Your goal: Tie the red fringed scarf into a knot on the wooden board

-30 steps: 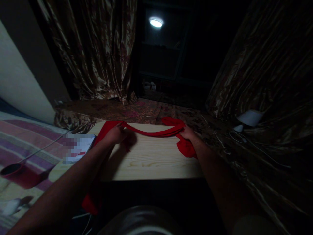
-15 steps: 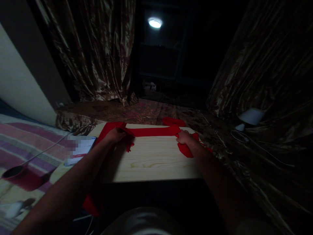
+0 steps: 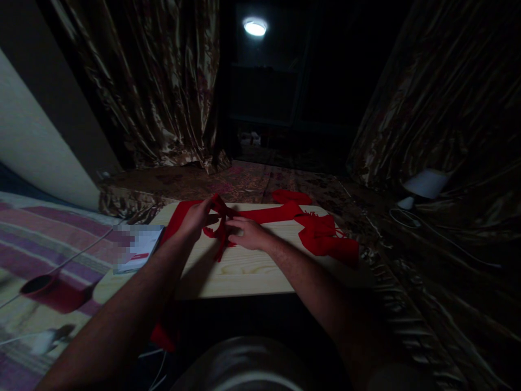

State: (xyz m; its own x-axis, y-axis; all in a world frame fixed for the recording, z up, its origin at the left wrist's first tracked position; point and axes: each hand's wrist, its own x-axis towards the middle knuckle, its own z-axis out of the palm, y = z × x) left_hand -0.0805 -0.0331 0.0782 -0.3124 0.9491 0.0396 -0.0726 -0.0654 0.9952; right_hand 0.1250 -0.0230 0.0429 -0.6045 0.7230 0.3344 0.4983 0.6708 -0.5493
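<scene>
The wooden table (image 3: 252, 279) is partly covered by the long red cloth (image 3: 268, 215). A raised bit is pinched in the fingers of the left hand (image 3: 194, 218). Beside it, cloth is reached by the right hand (image 3: 252, 234); whether any is gripped there cannot be told.

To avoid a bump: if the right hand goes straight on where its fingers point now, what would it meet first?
Probably the red cloth beside the left hand, just ahead of the right hand; depth is unclear, so they may already touch.
</scene>
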